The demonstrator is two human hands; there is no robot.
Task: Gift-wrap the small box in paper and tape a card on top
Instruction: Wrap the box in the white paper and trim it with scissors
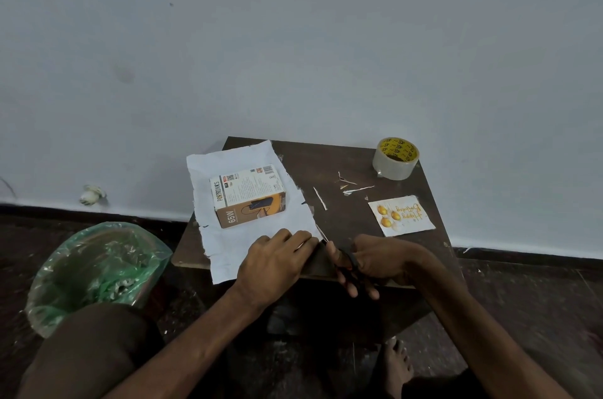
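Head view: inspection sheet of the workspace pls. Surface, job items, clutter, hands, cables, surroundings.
Surface: small dark table, set against a pale wall.
Job's things: box sits unwrapped on the white paper sheet, which overhangs the table's near and left edges. The birthday card lies flat at the right. The clear tape roll is at the far right corner.
Clutter: paper slivers mid-table.
Hands: left hand presses on the paper's near right corner. The right hand grips scissors at that edge.
Cables: nothing seen.
Surroundings: green-bagged bin on the floor at left; small white object at the wall base; bare foot below the table.
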